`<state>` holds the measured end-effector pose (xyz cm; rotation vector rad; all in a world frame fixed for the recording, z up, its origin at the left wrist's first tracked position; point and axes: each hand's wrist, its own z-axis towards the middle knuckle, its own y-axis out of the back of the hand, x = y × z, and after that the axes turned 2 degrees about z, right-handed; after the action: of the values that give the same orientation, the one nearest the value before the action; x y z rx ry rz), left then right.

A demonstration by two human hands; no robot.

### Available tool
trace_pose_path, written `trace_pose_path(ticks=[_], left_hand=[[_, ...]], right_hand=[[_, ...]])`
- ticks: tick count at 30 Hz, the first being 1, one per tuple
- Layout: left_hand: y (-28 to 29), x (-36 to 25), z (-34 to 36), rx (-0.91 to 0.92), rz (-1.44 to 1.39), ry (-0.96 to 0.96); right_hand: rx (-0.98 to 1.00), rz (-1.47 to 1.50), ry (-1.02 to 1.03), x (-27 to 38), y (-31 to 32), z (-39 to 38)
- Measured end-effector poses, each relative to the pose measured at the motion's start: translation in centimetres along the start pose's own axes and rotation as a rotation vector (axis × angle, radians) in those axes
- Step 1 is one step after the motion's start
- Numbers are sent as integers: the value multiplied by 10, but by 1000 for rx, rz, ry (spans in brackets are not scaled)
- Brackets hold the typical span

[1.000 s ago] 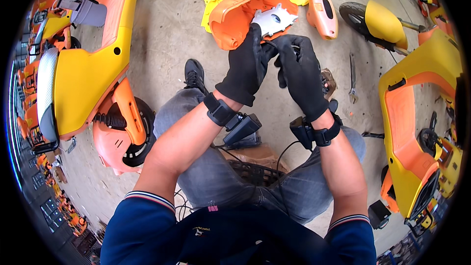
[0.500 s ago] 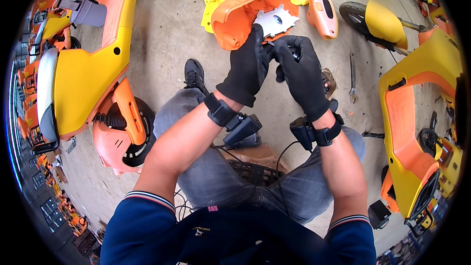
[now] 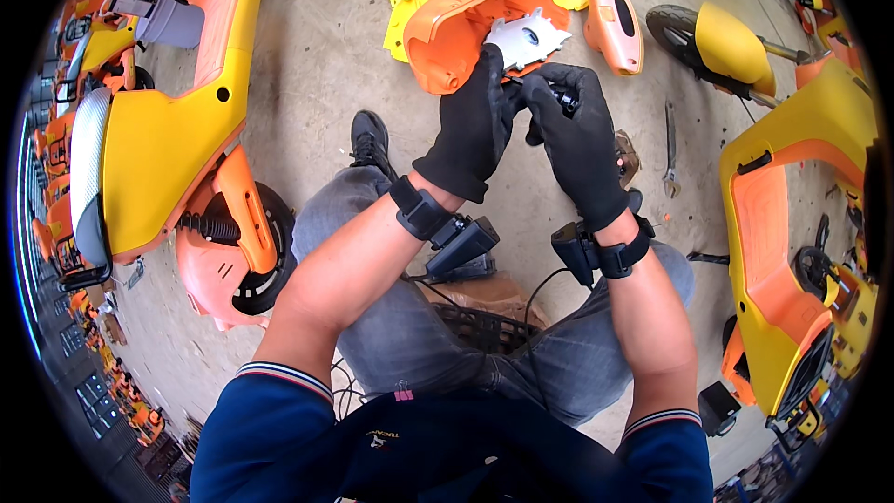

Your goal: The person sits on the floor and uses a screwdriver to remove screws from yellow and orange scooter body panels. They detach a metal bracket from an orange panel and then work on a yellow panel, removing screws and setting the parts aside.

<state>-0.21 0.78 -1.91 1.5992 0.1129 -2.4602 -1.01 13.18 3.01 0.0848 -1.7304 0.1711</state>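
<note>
My left hand (image 3: 470,126), black-gloved, is closed at the lower edge of the curved orange panel (image 3: 438,37); what its fingers grip is hidden. My right hand (image 3: 577,149), also gloved, is closed just beside it on a small black-handled tool (image 3: 568,102), whose thin shaft points toward the left fingers. A white notched plate with an oval opening (image 3: 521,37) lies inside the panel, just above both hands. Behind the panel is yellow molded plastic (image 3: 410,0), and to the right a salmon elongated cover (image 3: 605,19) with a dark slot.
A yellow-orange scooter body (image 3: 168,177) stands at left, another (image 3: 764,289) at right. A yellow mudguard with wheel (image 3: 726,51) lies upper right, a wrench (image 3: 670,149) beside it on the concrete floor. My legs (image 3: 372,317) are bent below; cables and cardboard lie between them.
The orange panel and white plate have shifted slightly right with my left hand. The fingers of my right hand have shifted around the tool, showing more of its black handle.
</note>
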Motion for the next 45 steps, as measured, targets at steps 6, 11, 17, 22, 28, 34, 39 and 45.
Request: trace_pose_path(ticks=[6,11,17,22,28,34,39,45], left_hand=[[5,3,0,36,78,-8],[4,-7,6,34,-294,317],[2,-5,3,17,29,-8],[2,-3,0,10,-127,123],[9,0,1,67,383,-119],[1,-8,10,-84,-799,674],[1,0,0,37,15,39],[13,3,1,100,588,-190]], right_hand=[[137,72,-233,6,13,3],[94,70,39,-5,9,1],[58,72,-131,4,5,1],[127,79,-106,1,12,3],[62,101,3,-5,9,1],[91,83,-182,2,12,3],[116,158,-3,-12,16,6],[-8,180,-72,-4,0,3]])
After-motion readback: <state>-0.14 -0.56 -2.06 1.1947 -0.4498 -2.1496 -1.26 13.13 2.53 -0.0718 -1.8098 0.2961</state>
